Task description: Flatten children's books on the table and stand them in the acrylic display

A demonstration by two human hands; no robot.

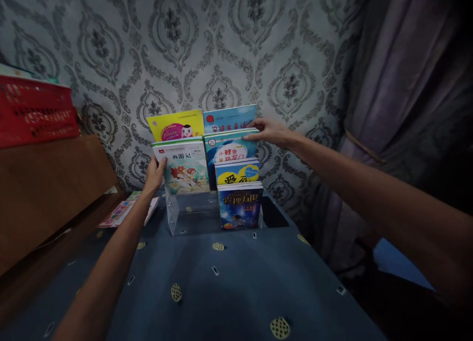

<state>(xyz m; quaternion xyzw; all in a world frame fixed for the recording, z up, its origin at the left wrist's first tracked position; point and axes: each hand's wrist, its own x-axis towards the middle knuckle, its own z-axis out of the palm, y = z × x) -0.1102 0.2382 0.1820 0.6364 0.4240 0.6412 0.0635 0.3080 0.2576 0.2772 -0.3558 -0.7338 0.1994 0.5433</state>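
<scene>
Left forearm (123, 242) extended forward, left hand (155, 175) lower, thumb up; right forearm (354, 183) slanting in, right hand (272, 133) higher (fingers (256, 122) pointing inward, slightly bent).

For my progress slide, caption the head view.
Left hand on the Journey to the West book, right hand at the top corner of the Little Carp book, on a clear display stand.

Mid-frame, the pale green rectangular paperback (186, 173) and the dark blue rectangular paperback (240, 210) have smooth, faintly glossy paper covers; the clear tiered plastic stand (172, 214) is smooth and see-through. The red perforated basket (37, 107), upper left, looks like plastic; the purple-grey draped curtain (384, 85), upper right, matt cloth.
</scene>
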